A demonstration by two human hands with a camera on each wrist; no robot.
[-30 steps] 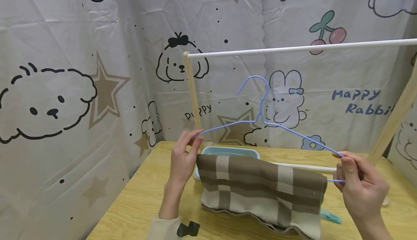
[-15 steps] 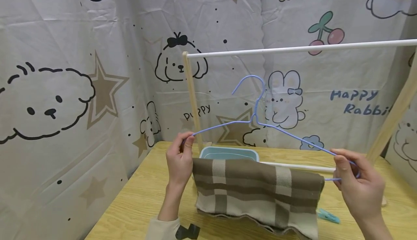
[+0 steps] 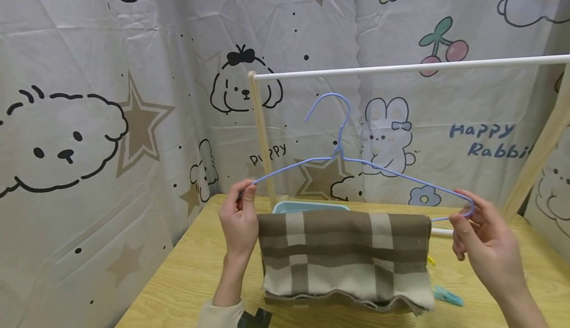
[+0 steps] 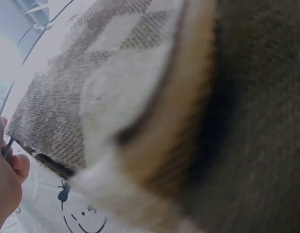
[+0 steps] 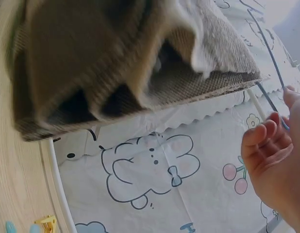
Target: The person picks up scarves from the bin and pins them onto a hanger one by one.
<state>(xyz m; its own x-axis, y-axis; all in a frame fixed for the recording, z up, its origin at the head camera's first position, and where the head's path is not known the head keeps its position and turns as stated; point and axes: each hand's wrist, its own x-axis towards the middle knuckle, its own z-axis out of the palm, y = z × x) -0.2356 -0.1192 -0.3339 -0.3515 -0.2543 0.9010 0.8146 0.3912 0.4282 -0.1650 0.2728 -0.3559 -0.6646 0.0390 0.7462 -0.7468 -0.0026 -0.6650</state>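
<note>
A blue wire clothes hanger [image 3: 339, 150] is held up in front of me, hook on top. Over its lower bar hangs a folded brown-and-cream checked scarf [image 3: 343, 258], its edges loose below. My left hand [image 3: 239, 224] pinches the hanger's left end between thumb and fingers. At the other end, my right hand [image 3: 490, 249] holds the bent corner, beside the cloth but apart from it. In the left wrist view the scarf [image 4: 58, 107] fills most of the picture, blurred. The right wrist view shows the scarf's open folds [image 5: 91, 58] from below.
Behind the hanger stands a rack with a white top rod [image 3: 401, 68] and wooden posts [image 3: 262, 135]. A light-blue basin [image 3: 311, 206] is partly hidden by the scarf. On the wooden table [image 3: 187, 268] lie a teal clip [image 3: 449, 296] and a yellow clip [image 5: 49, 223].
The hanger has moved left and its right side has risen, so the scarf hangs more level. My right hand's fingers have loosened and shifted outward round the corner.
</note>
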